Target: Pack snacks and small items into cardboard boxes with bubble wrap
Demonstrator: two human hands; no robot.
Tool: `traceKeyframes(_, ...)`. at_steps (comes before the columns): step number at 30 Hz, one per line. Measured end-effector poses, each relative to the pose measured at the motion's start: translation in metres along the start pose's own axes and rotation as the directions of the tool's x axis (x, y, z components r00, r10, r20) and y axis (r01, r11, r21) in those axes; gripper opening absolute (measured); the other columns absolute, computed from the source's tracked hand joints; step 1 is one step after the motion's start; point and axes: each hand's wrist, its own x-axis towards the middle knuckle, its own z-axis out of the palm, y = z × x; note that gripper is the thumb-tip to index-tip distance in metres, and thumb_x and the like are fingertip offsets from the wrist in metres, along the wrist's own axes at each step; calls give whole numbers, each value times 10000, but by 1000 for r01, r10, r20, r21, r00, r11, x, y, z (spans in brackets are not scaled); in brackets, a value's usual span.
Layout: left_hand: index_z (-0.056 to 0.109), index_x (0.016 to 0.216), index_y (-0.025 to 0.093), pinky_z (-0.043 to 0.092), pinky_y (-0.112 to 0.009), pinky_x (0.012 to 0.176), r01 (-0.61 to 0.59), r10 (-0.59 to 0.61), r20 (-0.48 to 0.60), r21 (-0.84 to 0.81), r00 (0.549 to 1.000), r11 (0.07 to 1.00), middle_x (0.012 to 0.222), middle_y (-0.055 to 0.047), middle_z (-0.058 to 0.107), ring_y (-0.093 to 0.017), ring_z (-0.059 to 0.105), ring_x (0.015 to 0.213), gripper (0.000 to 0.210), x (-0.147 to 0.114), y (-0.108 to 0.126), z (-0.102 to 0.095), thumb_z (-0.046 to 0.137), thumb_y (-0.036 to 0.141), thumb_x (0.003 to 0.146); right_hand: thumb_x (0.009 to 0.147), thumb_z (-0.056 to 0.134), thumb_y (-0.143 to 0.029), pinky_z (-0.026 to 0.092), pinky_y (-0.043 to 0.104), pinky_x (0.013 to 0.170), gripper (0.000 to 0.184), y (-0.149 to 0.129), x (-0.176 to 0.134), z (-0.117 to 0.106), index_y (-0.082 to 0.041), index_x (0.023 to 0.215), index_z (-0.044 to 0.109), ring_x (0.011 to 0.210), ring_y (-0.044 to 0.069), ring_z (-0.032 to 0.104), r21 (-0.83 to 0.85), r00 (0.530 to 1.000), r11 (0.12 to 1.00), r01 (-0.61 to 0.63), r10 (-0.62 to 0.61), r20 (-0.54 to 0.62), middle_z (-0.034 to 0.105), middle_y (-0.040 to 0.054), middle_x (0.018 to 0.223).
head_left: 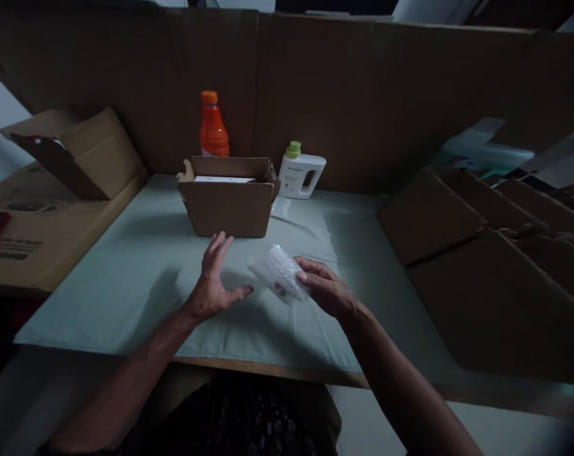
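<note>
My right hand [325,286] pinches a small bubble-wrapped packet [281,272] by its right end, above the cloth. A dark spot shows through the wrap near its lower edge, but I cannot make out what is inside. To the left of the packet, my left hand [213,282] is open, thumb and fingers spread apart, touching nothing. Just beyond both hands stands an open cardboard box [227,208] with something white and flat inside near its top.
Behind the box are an orange bottle [214,126] and a white jug with a green cap [300,174]. Clear plastic wrap [281,206] lies beside the box. Larger cardboard boxes stand at left [104,152] and right [496,297]. A pale green cloth [125,253] covers the table; a cardboard wall [344,95] closes the back.
</note>
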Motion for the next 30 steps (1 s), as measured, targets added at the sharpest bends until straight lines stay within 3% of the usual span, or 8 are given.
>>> traceKeyframes(4,725,975,163,502,-433,993,312,-204,383,-246,901,918,1178,-124,708,-315,646,1133,470,-9,31,-3,760,575,752,777,761,-547,500,301,675,460,3,3,11,-177,1041,693,690,161,627,64,998,996,-58,58,9,683,34,820)
traceKeyframes(7,686,885,141,519,-299,661,716,-485,543,-384,686,583,805,-51,694,-179,641,692,474,-33,31,-3,743,591,751,825,691,-558,503,316,696,451,17,2,0,-169,1055,695,750,180,641,-203,961,978,-48,-10,-277,715,70,899)
traceKeyframes(10,633,1043,139,494,-273,615,818,-600,565,-470,567,331,837,-48,688,-153,616,654,601,-62,22,-4,835,543,646,903,627,-494,524,337,757,352,34,-12,2,-189,1061,705,893,219,673,-568,896,821,-67,-201,-396,736,91,1009)
traceKeyframes(13,573,1199,152,482,-268,623,816,-654,509,-474,560,330,851,-37,680,-158,617,678,673,-81,19,-7,823,471,662,993,540,-421,542,381,899,291,47,-23,30,-226,1137,701,1057,225,675,-762,950,629,153,-306,-62,731,87,1145)
traceKeyframes(16,569,1222,158,453,-248,625,805,-653,480,-439,586,399,832,-8,650,-142,587,682,579,-88,24,-11,742,392,721,1039,474,-390,490,425,1042,333,64,-7,58,-243,1275,658,1239,219,614,-788,905,446,425,-242,350,670,91,1338)
traceKeyframes(18,588,1194,152,420,-239,586,816,-651,494,-392,576,424,791,11,617,-126,544,635,521,-91,28,-13,697,363,730,1040,469,-367,469,449,1057,341,72,20,58,-233,1286,663,1287,237,584,-840,893,302,450,-151,424,638,103,1397)
traceKeyframes(23,610,1197,157,420,-247,607,837,-639,540,-368,547,405,783,9,611,-144,554,666,488,-109,33,-24,660,358,755,949,582,-249,365,514,1118,352,64,75,-9,-183,1278,689,1428,347,428,-997,972,-73,21,-234,38,463,161,1569)
traceKeyframes(30,548,1326,165,439,-256,623,847,-641,561,-423,523,322,868,-15,649,-149,564,690,637,-126,34,-32,718,423,769,954,523,-317,445,491,998,412,56,58,-53,-179,1323,647,1229,341,583,-973,925,0,-230,-310,-219,615,163,1410)
